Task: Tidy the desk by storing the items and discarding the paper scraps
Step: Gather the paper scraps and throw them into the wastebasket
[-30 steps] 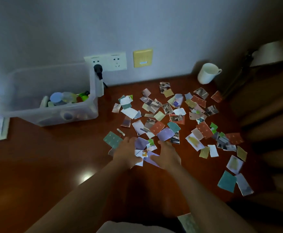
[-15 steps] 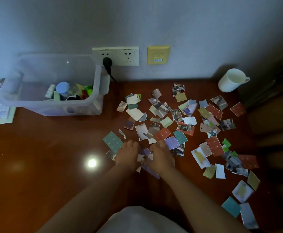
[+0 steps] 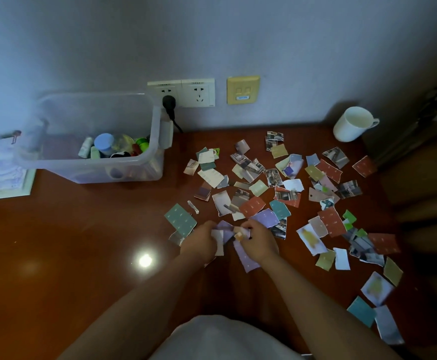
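1. Gathering is being done at the near edge of a litter of scraps point(image 3: 252, 206), which is spread over the right half of a dark wooden bench point(image 3: 69, 242).
2. A white scrap point(image 3: 218, 240) is gripped in the curled left hand point(image 3: 202, 240). A purple scrap point(image 3: 246, 258) is pinched by the right hand point(image 3: 260, 240) and trails below its wrist.
3. The hands are held close together, seemingly so that loose pieces can be passed into one bundle rather than carried singly.
4. A clear bin point(image 3: 95, 175) is set at the back left against the wall. Bottles point(image 3: 103, 145) and other small items are already packed inside, so storing is judged largely done and the scraps are what is left.
5. A white mug point(image 3: 352, 123) is stood at the back right, well apart from the hands.
6. Half a second ago the hands were laid knuckles-up over the same spot, with the paper mostly hidden beneath them. Now the pieces are drawn up between the fingers and can be seen.
7. The other scraps, the bin and the mug are not seen to have been moved.
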